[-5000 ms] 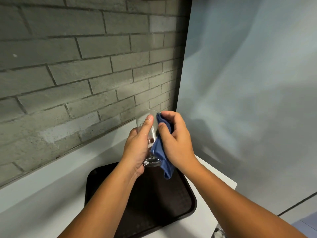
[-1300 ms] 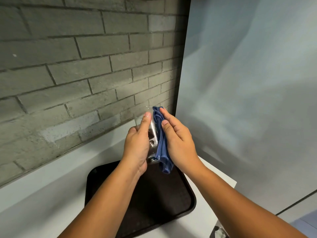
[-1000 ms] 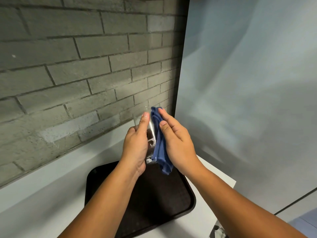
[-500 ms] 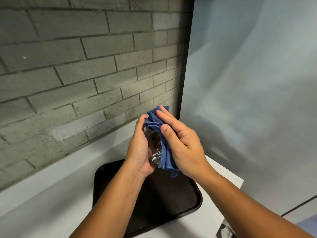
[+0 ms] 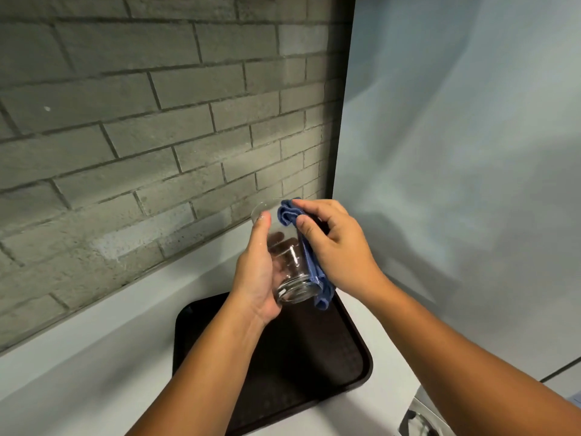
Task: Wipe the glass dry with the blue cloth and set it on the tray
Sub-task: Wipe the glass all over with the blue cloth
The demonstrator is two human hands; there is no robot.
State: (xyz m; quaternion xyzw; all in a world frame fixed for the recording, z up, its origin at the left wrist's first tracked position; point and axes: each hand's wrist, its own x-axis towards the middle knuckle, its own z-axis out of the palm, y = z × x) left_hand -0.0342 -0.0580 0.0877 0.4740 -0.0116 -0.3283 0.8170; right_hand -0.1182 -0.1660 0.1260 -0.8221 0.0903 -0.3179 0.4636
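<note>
A clear drinking glass (image 5: 287, 256) is held in the air above the dark brown tray (image 5: 342, 357), tilted with its thick base toward me and its rim pointing away. My left hand (image 5: 256, 275) grips the glass from the left side. My right hand (image 5: 333, 247) presses the blue cloth (image 5: 309, 259) against the right side of the glass, with part of the cloth bunched over the rim under the fingertips. The cloth's lower end hangs past the base of the glass.
The tray lies on a white counter (image 5: 94, 366) against a grey brick wall (image 5: 141, 136). A pale smooth wall (image 5: 456, 152) closes off the right side. A shiny metal object (image 5: 418, 420) shows at the lower right corner.
My right hand has curled over the rim with the cloth bunched there, where earlier the fingers lay flat along the side. The glass has turned so more of its base faces me.
</note>
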